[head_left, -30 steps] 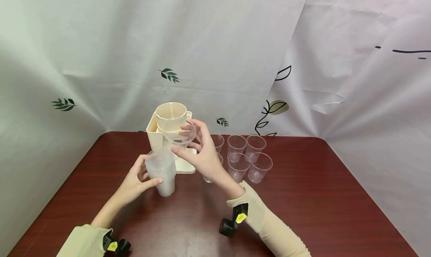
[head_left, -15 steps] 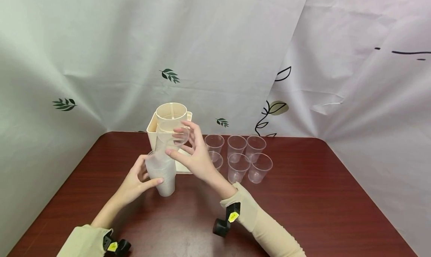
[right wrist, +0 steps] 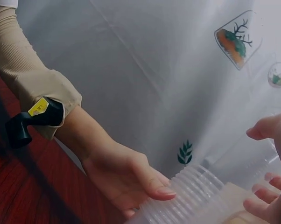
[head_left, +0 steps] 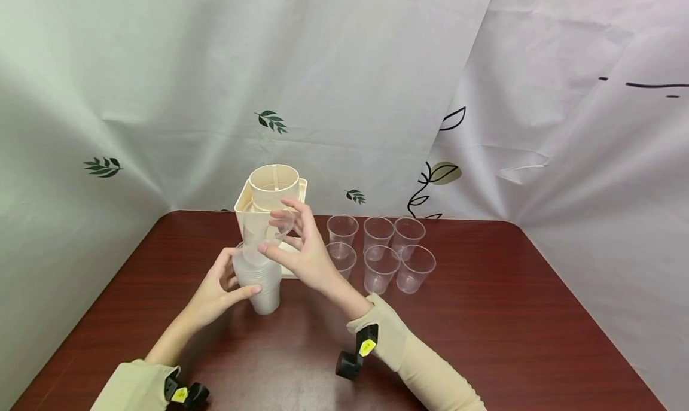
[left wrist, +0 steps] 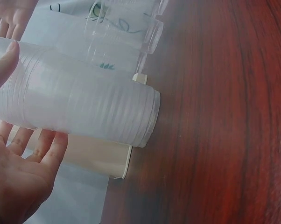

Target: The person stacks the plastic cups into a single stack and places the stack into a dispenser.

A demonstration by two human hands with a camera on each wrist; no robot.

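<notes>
My left hand [head_left: 212, 294] grips a tall stack of nested clear plastic cups [head_left: 265, 288], thumb on the near side and fingers round the other. In the left wrist view the stacked cups [left wrist: 84, 100] fill the space between thumb and fingers. Above the stack, my right hand [head_left: 307, 255] holds a single clear plastic cup [head_left: 255, 227] near its rim, thumb in front and fingers on the right side. That cup's lower end overlaps the stack's mouth in the head view. At the right wrist view's edge the right hand [right wrist: 273, 175] shows only partly.
A cream plastic stand with a round, open-topped holder [head_left: 274, 194] is behind the hands. Two rows of clear plastic cups stand upright to the right, among them a front cup [head_left: 381, 273]. A patterned white cloth [head_left: 344, 100] hangs behind the dark red table [head_left: 484, 315].
My right hand has moved left and slightly downward with the single cup, bringing it over the stack's mouth. The left hand and stack have stayed in place.
</notes>
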